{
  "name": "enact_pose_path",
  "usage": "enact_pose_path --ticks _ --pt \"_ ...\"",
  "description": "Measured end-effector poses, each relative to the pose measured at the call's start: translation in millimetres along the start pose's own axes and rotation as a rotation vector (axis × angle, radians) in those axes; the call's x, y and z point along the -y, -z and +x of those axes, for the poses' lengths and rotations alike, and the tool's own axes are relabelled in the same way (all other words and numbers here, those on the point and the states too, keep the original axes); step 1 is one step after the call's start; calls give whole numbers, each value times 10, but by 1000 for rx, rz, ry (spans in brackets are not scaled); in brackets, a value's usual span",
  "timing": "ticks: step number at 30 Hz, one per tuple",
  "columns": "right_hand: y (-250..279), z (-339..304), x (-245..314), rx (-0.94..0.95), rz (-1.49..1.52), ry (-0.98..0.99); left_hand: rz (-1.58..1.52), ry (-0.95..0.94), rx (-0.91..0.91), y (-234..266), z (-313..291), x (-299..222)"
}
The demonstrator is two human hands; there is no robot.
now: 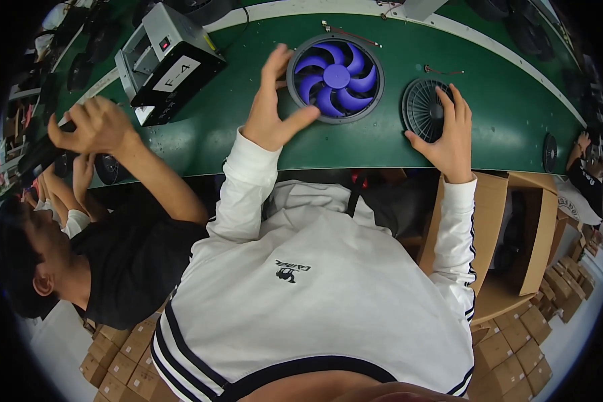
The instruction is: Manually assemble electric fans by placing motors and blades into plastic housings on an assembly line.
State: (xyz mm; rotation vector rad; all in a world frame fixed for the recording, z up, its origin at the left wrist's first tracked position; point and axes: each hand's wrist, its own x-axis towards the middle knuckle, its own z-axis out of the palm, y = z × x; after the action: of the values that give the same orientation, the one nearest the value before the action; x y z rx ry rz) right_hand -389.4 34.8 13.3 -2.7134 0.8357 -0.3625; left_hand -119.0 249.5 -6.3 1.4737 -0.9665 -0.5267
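A round fan with a dark grey frame and purple blades lies face up on the green table. Beside its left rim is my left hand, fingers spread and raised. The thumb reaches over the fan's lower left edge; whether it touches is unclear. To the right of the fan sits a round black fan grille with radial ribs. My right hand spans the grille's right side, thumb at its lower edge and fingers over its upper right part. That hand hides part of the grille.
A grey and black powered device stands at the table's back left. Thin wire leads lie behind the fan and grille. A co-worker in black reaches in at left. An open cardboard box is below the right edge.
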Motion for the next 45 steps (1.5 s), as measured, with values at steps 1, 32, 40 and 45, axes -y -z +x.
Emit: enact_pose_path --ticks 1,32,40,45 --pt "-11 43 40 -45 65 19 18 -31 -39 -38 -18 22" --pt "-274 773 1315 -85 197 269 225 -226 -106 -208 81 213" --pt "772 407 -2228 -794 -346 -343 366 -255 -273 -283 1586 185" --pt "651 -534 -4193 -377 -599 -855 709 -362 -352 -34 2306 532"
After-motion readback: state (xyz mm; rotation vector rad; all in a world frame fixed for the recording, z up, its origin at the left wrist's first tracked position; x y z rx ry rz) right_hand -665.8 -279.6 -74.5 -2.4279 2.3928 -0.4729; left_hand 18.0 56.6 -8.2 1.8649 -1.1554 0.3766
